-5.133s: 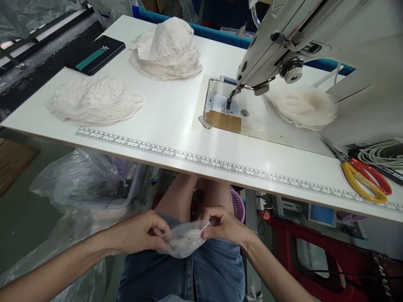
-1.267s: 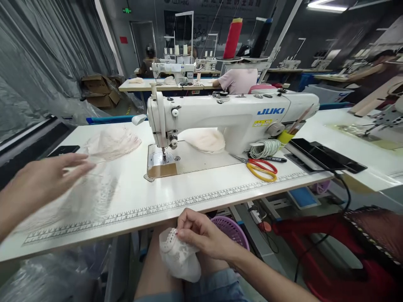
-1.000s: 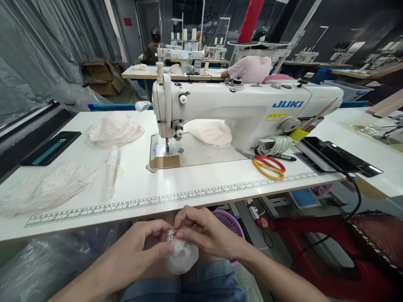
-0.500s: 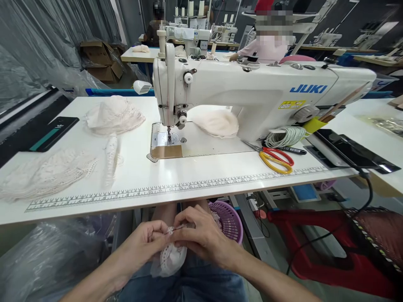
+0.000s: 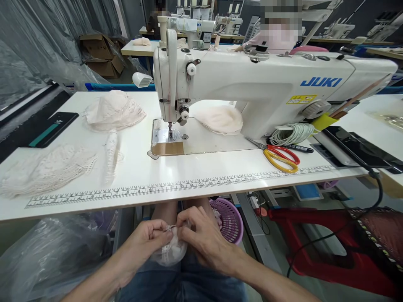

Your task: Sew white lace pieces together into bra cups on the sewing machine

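Note:
Over the lap, below the table's front edge, a white lace-trimmed piece of sheer fabric (image 5: 171, 253) hangs from my fingers. My left hand (image 5: 147, 242) pinches its upper edge between thumb and forefinger. Close beside it, my right hand (image 5: 201, 235) is closed on the same edge, its fingertips partly hidden. On the table to the left lie a cream lace piece (image 5: 113, 110), a narrow rolled lace strip (image 5: 111, 157) and a flat stack of lace pieces (image 5: 47, 167). Cream fabric pieces (image 5: 222, 120) rest beneath the sewing machine's arm.
The white JUKI sewing machine (image 5: 267, 77) stands on the table, its needle above the metal plate. Scissors (image 5: 280, 159) with red and yellow handles, coiled cord (image 5: 291, 133) and a phone (image 5: 53, 130) lie about. A purple basket (image 5: 231, 222) and red stool (image 5: 315, 251) stand below. A co-worker sits behind.
My right hand has shifted slightly along the edge of the lace fabric, and the fabric hangs a little higher and turned. The camera view has shifted slightly.

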Motion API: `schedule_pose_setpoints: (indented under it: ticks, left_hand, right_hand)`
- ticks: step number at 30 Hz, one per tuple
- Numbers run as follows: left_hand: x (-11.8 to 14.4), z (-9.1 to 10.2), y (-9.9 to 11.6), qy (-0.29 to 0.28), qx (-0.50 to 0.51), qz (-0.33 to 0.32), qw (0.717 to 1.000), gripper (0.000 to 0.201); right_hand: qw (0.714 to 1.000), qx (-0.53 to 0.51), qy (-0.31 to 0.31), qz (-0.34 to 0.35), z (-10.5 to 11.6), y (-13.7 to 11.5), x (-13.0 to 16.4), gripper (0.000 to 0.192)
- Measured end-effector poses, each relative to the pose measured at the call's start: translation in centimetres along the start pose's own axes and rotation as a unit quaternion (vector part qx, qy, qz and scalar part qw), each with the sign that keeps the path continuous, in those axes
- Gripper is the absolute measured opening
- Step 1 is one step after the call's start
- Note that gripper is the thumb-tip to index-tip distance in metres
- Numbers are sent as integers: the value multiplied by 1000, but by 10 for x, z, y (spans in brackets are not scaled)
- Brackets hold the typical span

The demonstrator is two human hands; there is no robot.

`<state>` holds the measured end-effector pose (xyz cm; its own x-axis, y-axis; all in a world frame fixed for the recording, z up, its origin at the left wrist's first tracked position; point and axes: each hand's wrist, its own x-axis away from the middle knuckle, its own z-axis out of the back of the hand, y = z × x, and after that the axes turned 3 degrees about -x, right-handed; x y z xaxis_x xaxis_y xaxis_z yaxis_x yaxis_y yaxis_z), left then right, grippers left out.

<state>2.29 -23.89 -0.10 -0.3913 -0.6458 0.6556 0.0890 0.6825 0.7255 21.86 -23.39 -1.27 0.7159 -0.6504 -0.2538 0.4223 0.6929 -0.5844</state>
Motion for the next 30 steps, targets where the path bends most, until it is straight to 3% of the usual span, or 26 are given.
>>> schedule_pose_setpoints:
  ticks: [4, 8, 12, 15, 18, 20, 25, 30]
  left_hand:
    - [-4, -5, 2, 40, 16, -6, 999, 45]
    - [-10, -8, 1, 55, 33, -26, 998, 45]
    - [-11, -2, -2, 112, 22, -72, 991, 41]
    - [-11, 0, -2, 119, 27, -56, 991, 41]
    - [-12, -5, 0, 92, 31, -33, 995, 44]
    - [-13, -10, 1, 79, 32, -22, 996, 45]
    - [-10, -19, 5, 70, 30, -10, 997, 45]
    - [-5, -25, 4, 58, 32, -6, 998, 44]
  right_hand:
    - [999, -21, -14, 30, 1, -5, 0, 38]
    - [987, -155, -16, 35, -10, -10, 3, 29]
    - [979, -188, -29, -80, -12, 1, 32, 18]
    - [976, -66, -37, -204, 1, 23, 62, 16]
    - [966, 33, 12, -257, 14, 34, 75, 22]
    - [973, 30, 33, -227, 16, 26, 68, 23]
    - [983, -119, 63, -122, 7, -8, 25, 13]
    - [993, -68, 50, -82, -6, -10, 8, 16]
